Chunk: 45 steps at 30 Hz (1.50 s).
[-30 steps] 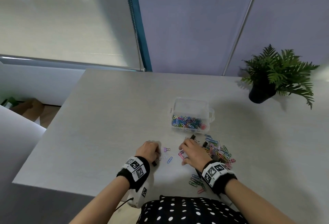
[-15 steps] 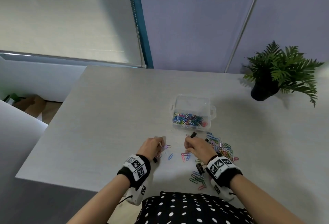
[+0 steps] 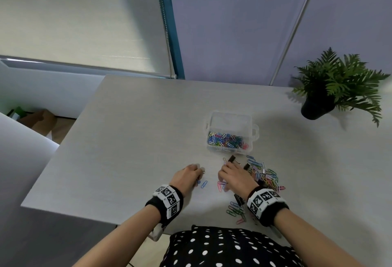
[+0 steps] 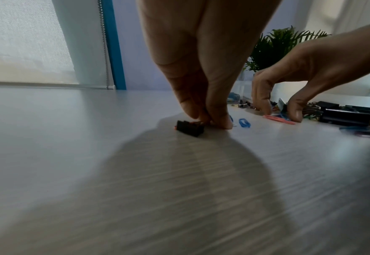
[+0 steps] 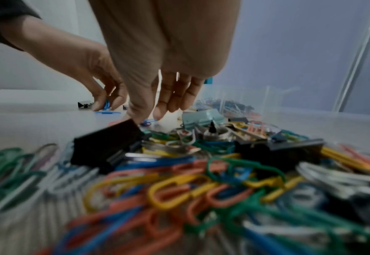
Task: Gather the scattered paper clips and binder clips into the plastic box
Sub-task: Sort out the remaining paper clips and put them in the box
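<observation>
A clear plastic box (image 3: 230, 118) stands mid-table with coloured paper clips (image 3: 227, 140) in it. A loose pile of paper clips and black binder clips (image 3: 264, 178) lies in front of it, under my right wrist (image 5: 179, 181). My left hand (image 3: 188, 176) has its fingertips (image 4: 206, 119) bunched on the table beside a small black binder clip (image 4: 189, 128); it pinches a blue paper clip (image 5: 107, 104) upright. My right hand (image 3: 233, 173) arches over pink paper clips (image 4: 280, 120), thumb and fingers apart with their tips down on either side.
A second blue paper clip (image 3: 204, 184) lies between my hands. A black binder clip (image 3: 232, 158) sits just ahead of my right fingers. More clips (image 3: 236, 211) lie near the table's front edge. A potted plant (image 3: 331, 88) stands at the far right. The table's left edge (image 3: 70, 139) is near.
My left hand has edged forward and right and now hides the small black binder clip in the head view. My right hand has stayed over the pink clips.
</observation>
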Each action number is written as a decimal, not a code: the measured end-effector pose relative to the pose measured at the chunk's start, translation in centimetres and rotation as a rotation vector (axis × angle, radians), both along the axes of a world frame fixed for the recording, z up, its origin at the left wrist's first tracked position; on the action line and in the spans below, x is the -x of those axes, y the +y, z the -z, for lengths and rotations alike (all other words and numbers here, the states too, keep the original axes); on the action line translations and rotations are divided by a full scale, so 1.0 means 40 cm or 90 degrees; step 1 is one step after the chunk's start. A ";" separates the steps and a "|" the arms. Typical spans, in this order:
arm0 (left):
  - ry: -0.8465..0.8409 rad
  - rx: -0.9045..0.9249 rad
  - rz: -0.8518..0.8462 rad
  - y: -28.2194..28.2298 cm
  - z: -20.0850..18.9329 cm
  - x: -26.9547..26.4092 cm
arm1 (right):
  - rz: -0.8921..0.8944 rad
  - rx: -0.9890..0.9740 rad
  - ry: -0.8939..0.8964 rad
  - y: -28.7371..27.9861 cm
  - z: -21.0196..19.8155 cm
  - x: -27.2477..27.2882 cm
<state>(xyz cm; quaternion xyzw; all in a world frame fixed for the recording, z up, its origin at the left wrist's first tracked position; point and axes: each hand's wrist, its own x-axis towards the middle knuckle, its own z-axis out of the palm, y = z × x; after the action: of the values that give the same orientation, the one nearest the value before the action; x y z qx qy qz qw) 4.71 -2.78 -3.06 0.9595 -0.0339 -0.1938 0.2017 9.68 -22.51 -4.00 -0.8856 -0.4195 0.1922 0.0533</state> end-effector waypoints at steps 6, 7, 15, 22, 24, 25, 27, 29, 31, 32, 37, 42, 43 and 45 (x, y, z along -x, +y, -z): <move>-0.044 -0.126 0.125 -0.001 -0.012 -0.014 | 0.036 -0.019 0.067 -0.007 0.013 -0.004; -0.048 -0.147 0.143 -0.002 -0.012 -0.014 | 0.043 -0.030 0.068 -0.009 0.016 -0.002; -0.003 0.053 -0.030 0.037 -0.030 -0.025 | 0.031 -0.107 0.071 -0.006 -0.002 0.004; 0.042 0.293 -0.238 0.096 -0.064 -0.082 | -0.116 -0.044 -0.068 -0.003 0.022 0.025; 0.051 0.307 -0.244 0.101 -0.068 -0.103 | -0.130 -0.027 -0.085 -0.002 0.020 0.024; 0.058 0.311 -0.244 0.098 -0.070 -0.113 | -0.141 -0.011 -0.083 0.000 0.020 0.025; 0.070 0.313 -0.245 0.083 -0.067 -0.134 | -0.156 0.026 -0.107 0.004 0.022 0.030; 0.078 0.303 -0.244 0.059 -0.065 -0.158 | -0.149 0.049 -0.135 0.004 0.034 0.036; 0.084 0.292 -0.234 0.029 -0.070 -0.186 | -0.118 0.055 -0.140 0.006 0.032 0.039; 0.084 0.288 -0.227 0.013 -0.076 -0.202 | -0.096 0.040 -0.150 0.006 0.028 0.038; 0.056 0.254 -0.192 -0.046 -0.097 -0.289 | 0.170 -0.163 0.120 -0.010 -0.029 -0.006; 0.059 0.234 -0.107 -0.064 -0.137 -0.310 | 0.457 -0.339 0.089 -0.011 -0.092 -0.144; 0.047 0.242 -0.100 -0.058 -0.138 -0.304 | 0.483 -0.356 0.080 -0.009 -0.101 -0.169; 0.016 0.265 -0.106 -0.033 -0.136 -0.283 | 0.494 -0.364 0.073 -0.004 -0.116 -0.203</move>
<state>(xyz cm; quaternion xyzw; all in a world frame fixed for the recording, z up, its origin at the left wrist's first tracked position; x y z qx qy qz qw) 16.01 -4.12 2.40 0.8941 0.0083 -0.1770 0.4112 17.82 -22.67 0.66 -0.9145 -0.0909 0.0838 0.3853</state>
